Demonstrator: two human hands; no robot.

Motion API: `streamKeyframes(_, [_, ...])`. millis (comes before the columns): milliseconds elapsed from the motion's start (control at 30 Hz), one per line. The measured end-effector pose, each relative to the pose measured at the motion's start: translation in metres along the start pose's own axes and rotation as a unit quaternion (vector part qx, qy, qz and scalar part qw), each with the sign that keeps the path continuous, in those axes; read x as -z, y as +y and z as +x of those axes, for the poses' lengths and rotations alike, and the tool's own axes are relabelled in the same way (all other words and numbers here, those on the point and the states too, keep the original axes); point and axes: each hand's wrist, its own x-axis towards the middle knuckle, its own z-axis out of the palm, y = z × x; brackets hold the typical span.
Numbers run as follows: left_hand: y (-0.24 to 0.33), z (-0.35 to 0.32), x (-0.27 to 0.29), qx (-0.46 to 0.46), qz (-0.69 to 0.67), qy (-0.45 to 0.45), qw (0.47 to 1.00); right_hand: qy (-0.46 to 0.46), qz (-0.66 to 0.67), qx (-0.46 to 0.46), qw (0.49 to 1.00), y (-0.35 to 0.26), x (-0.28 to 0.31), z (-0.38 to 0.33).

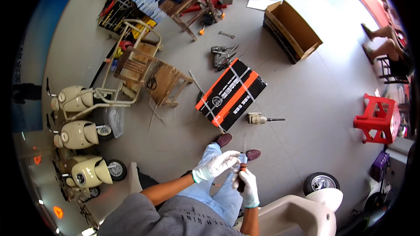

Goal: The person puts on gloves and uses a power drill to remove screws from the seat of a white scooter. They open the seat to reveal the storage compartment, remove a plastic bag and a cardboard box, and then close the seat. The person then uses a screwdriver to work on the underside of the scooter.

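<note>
My right hand (248, 186), in a white glove, is closed round the dark handle of a screwdriver (241, 185). Its red-orange collar shows above the fingers, and a thin pale shaft points away from me. Just left of it is my left hand (216, 166), also gloved, with fingers stretched out toward the screwdriver; I see nothing held in it. Both hands are in front of my lap, over my jeans. Beyond my shoes a black and orange carton (232, 94), bound with pale straps, lies on the floor.
A cordless power tool (257, 118) lies right of the carton, a grey drill (220, 57) beyond it. An open cardboard box (291, 32) stands at the far right. Wooden stools (164, 83) and cream scooters (78, 134) are on the left; a red stool (377, 119) is on the right.
</note>
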Motion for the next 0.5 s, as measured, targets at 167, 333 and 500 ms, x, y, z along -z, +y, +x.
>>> streamKeyframes(167, [0.018, 0.002, 0.023, 0.043, -0.048, -0.085, 0.994, 0.001, 0.015, 0.055, 0.998, 0.018, -0.067, -0.027])
streamKeyframes(333, [0.071, -0.01, -0.006, 0.042, 0.089, -0.175, 0.98, 0.095, 0.023, 0.175, 0.98, 0.038, -0.083, -0.068])
streamKeyframes(500, [0.06, -0.028, -0.095, 0.025, 0.165, -0.286, 0.944, 0.336, 0.062, 0.334, 0.879, 0.1, -0.069, -0.121])
